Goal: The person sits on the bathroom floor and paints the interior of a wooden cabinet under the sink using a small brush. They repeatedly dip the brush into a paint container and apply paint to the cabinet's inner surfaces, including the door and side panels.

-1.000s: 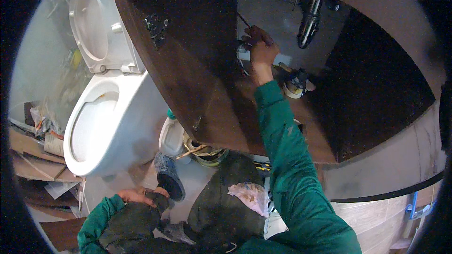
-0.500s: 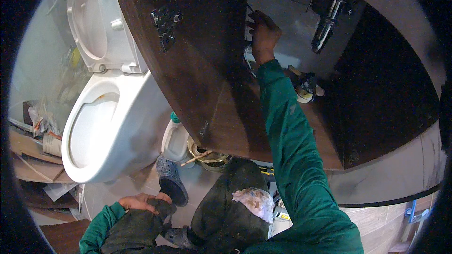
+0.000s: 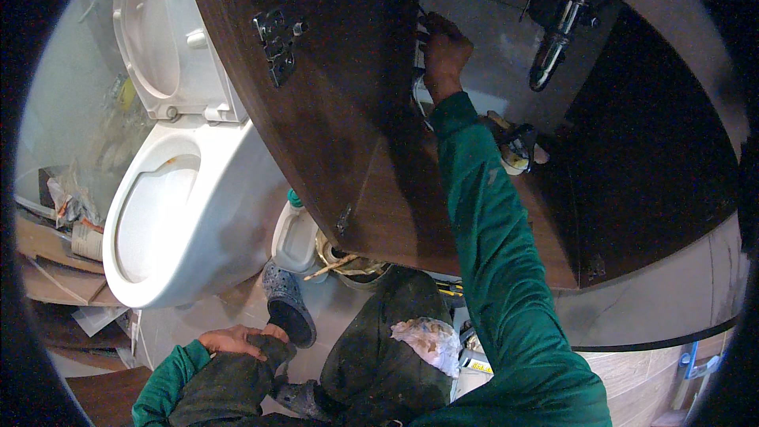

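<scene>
My right hand (image 3: 447,51) reaches deep into the dark brown cabinet (image 3: 411,229), by its left inner wall. Its fingers are curled, and what they grip, if anything, is hidden in the shade. A thin dark line shows just above the fingertips. Beside the wrist, a white curved object (image 3: 419,93) is partly covered by the hand. My left hand (image 3: 233,341) lies with its fingers stretched over my left knee, holding nothing. A chrome drain trap (image 3: 551,51) hangs to the right of my right hand.
A small pale container with something black (image 3: 518,150) sits on the cabinet floor. The white toilet (image 3: 158,213) stands left, lid raised. Near my feet are a white jug (image 3: 296,237) and a golden tin (image 3: 360,273) with a stick (image 3: 330,266) across it. A stained cloth (image 3: 427,341) covers my right knee.
My right hand has shifted very slightly at the cabinet's left wall, its fingers bent a little differently. My left hand stays on the knee.
</scene>
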A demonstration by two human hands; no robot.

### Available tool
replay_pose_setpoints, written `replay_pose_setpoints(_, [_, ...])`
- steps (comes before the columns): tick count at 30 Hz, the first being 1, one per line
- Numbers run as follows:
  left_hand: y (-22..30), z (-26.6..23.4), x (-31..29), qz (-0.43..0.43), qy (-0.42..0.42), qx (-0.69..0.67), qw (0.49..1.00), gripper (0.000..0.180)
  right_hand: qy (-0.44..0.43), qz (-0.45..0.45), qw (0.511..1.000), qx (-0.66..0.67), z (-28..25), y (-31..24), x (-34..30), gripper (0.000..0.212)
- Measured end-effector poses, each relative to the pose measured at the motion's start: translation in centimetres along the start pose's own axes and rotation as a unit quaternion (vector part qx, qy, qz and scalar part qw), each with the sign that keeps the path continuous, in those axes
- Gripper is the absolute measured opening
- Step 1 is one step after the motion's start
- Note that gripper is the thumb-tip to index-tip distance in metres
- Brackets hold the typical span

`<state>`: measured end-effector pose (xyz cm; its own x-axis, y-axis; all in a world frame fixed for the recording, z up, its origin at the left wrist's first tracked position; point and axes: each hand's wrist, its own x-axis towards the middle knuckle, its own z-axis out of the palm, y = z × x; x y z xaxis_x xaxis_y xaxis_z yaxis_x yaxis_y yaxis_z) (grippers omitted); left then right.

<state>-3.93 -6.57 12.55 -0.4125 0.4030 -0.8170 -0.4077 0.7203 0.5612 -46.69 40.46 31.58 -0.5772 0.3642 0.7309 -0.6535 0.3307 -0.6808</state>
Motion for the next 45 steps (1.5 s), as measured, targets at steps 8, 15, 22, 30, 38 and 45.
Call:
replay_pose_setpoints(8, [0.4,0.2,0.1,0.073,-0.011,-0.017,0.997,0.061,0.024,-0.055,0.998,0.027,0.3,0.6,0.4,0.018])
replay_pose_setpoints(15, [1.2,0.2,-0.6,-0.023,-0.002,-0.01,1.0,0.062,0.018,-0.027,0.999,0.004,0.0,2.3,-0.4,0.024])
replay_pose_setpoints(22, [-0.6,0.1,0.2,0.026,-0.014,-0.028,0.999,0.063,-0.004,-0.042,0.997,0.066,-0.6,3.3,-1.8,0.03])
replay_pose_setpoints(30, [1.1,0.2,-0.7,0.016,-0.012,-0.011,1.0,0.065,0.017,-0.057,0.996,0.067,0.3,2.2,0.7,0.027])
replay_pose_setpoints(38, [-1.3,0.0,0.7,0.074,-0.016,0.002,0.997,0.066,-0.017,0.055,0.991,0.123,-0.1,4.1,-0.6,0.028])
replay_pose_setpoints(45, [-1.3,0.1,0.6,0.037,-0.013,-0.019,0.999,0.065,0.004,-0.009,0.996,-0.093,-0.4,5.1,-2.8,0.023])
